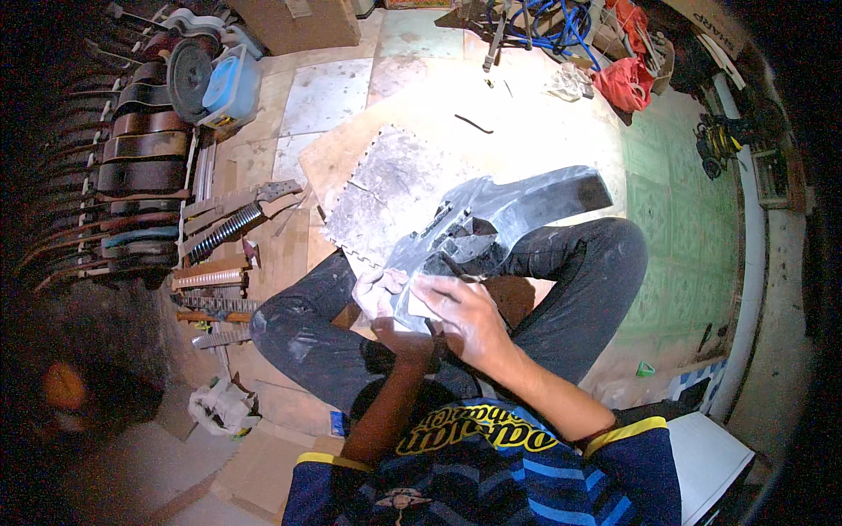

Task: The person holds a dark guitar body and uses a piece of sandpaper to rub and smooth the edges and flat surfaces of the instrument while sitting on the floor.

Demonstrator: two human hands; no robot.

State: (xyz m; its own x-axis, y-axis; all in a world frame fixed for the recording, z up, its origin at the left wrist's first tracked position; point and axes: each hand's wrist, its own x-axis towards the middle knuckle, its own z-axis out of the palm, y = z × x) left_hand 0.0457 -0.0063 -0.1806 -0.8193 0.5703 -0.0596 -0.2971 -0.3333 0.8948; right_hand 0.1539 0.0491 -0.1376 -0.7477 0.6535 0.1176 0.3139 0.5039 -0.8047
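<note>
A black electric guitar body [500, 206], greyed with pale dust, lies at a slant across my lap, with cut-outs in its middle. My left hand [379, 296] is closed around its near end, the fingers curled and whitened with dust. Right beside it my right hand [465, 314] presses a small pale flat piece [426, 300], like folded sandpaper, against the near edge of the body. The fingers partly hide that piece. A grey dusty foam mat [381, 188] lies on the floor beyond the body.
Several guitars [145, 145] stand in a row at the left, next to a clear bin with a blue lid [224, 83]. Guitar necks [230, 230] lie left of my knee. Blue hose [561, 31] and a red bag [627, 83] sit at the back right.
</note>
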